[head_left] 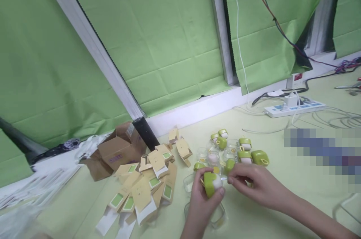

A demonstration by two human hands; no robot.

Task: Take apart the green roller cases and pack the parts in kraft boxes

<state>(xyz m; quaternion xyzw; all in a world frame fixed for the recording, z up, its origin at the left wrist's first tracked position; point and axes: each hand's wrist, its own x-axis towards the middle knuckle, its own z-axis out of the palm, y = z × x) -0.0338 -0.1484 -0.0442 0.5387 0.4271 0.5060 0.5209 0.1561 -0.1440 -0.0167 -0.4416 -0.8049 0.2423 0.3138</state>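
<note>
Green-and-white case [209, 184], gripped in the left hand [200, 195] above the table [248, 224], could slip, we judge, if the right hand [255, 183], pinching a thin pale piece [224, 179], tugs too hard.

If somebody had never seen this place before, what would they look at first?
Probably the big green coverings filling much of the top of the picture. Next might come the shiny green-and-white thing in the person's left grip, low and right of the middle, with similar green ones just beyond. To its left lies a messy heap of yellowish cartons.
</note>
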